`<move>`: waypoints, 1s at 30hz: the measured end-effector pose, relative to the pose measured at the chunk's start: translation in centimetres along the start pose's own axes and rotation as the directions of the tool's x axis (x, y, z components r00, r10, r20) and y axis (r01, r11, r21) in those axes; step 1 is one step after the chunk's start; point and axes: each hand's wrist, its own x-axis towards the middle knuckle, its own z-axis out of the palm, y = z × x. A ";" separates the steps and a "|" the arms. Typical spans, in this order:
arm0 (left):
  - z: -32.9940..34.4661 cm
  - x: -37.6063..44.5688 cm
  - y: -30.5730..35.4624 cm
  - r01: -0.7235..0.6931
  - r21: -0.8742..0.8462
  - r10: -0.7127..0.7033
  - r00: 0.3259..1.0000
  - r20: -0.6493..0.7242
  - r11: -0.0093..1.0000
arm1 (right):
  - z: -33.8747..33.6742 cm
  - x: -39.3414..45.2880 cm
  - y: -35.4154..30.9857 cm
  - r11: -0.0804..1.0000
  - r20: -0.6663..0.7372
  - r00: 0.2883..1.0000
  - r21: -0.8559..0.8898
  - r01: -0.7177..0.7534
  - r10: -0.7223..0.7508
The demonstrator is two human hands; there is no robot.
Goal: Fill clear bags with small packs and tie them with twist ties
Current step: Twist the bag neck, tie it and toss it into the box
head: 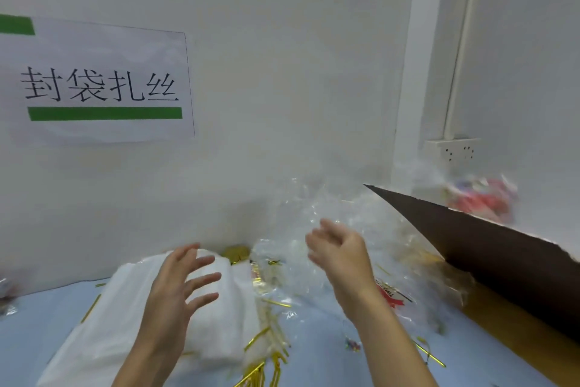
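Note:
My left hand (180,286) hovers with spread fingers over a white stack of bags (119,317) on the blue table. My right hand (340,250) is raised with relaxed, slightly bent fingers, holding nothing. Just beyond it lies a pile of crumpled clear bags (314,217), blurred. A filled clear bag with red and coloured small packs (480,198) appears blurred in the air at the right, above the cardboard flap. Gold twist ties (266,352) lie scattered in front of the white stack.
A brown cardboard box flap (489,248) juts in from the right. The white wall carries a printed sign (100,85) and a power socket (458,151). A gold round object (236,252) sits against the wall. The blue table top (34,320) spreads left.

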 end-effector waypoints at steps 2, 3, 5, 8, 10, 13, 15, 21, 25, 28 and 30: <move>0.0 0.2 -0.5 -0.010 0.174 0.010 1.000 -0.001 0.985 | -1.2 -0.6 2.6 0.948 -0.013 1.000 -0.318 -0.008 0.004; -0.1 0.3 -0.5 -0.030 0.261 0.031 1.000 -0.001 0.965 | -1.9 -0.6 3.6 0.890 -0.019 1.000 -0.456 0.007 -0.017; -0.4 0.6 -0.6 -0.085 0.440 0.089 0.996 0.010 0.894 | -3.4 -0.7 4.5 0.794 0.009 1.000 -0.607 0.027 -0.027; -2.0 1.0 -1.6 -0.047 0.835 0.169 0.984 -0.056 0.549 | -4.0 -0.9 5.1 0.733 0.109 0.994 -0.678 0.053 0.029; -4.0 0.8 -2.2 0.182 0.966 0.063 0.979 -0.196 0.182 | -3.1 -1.4 5.1 0.719 0.162 0.986 -0.688 0.092 0.029; -6.1 0.3 -3.0 0.272 0.960 -0.086 0.960 -0.266 0.068 | -0.3 -2.0 5.1 0.720 0.254 0.967 -0.676 0.158 0.026; -6.4 0.0 -3.2 0.250 0.961 -0.033 0.968 -0.247 0.121 | 1.9 -2.5 5.0 0.737 0.295 0.955 -0.652 0.177 0.031; -6.6 -0.4 -2.4 0.213 0.914 0.132 0.953 -0.272 0.346 | 8.1 -4.4 6.7 0.819 0.252 0.967 -0.559 0.128 0.021; -7.1 0.0 -2.4 0.217 0.897 0.277 0.900 -0.336 0.385 | 9.2 -4.5 9.6 0.711 0.181 0.981 -0.698 0.083 0.063; -5.8 0.5 -2.9 0.021 0.907 0.391 0.898 -0.202 0.420 | 9.2 -3.9 10.4 0.664 0.219 0.968 -0.743 0.082 0.125; -4.4 0.5 -3.4 -0.183 0.869 0.387 0.922 -0.011 0.460 | 9.4 -3.6 10.5 0.701 0.219 0.967 -0.710 0.067 0.128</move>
